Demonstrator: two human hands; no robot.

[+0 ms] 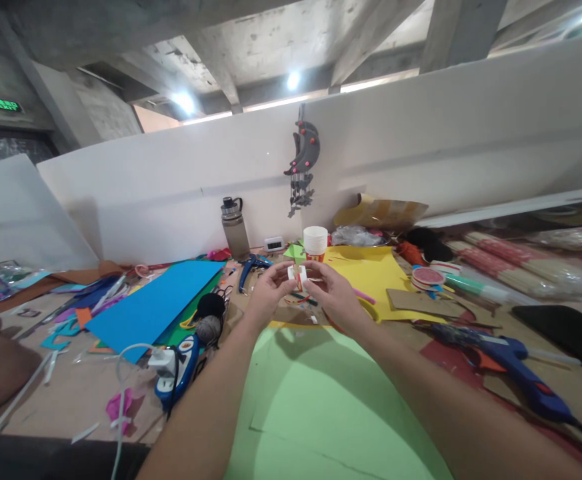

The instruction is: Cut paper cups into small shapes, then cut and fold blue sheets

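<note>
Pinching a small white-and-red folded paper piece from both sides, the left hand and right hand each have a fingertip grip on it, above the far edge of the light green paper sheet; uneven squeezing could crumple it.

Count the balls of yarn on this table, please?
2. A black ball and a grey ball lie close together at the right edge of the blue sheet, the grey one nearer the camera, both left of the left hand. More may hide in the clutter.
</note>
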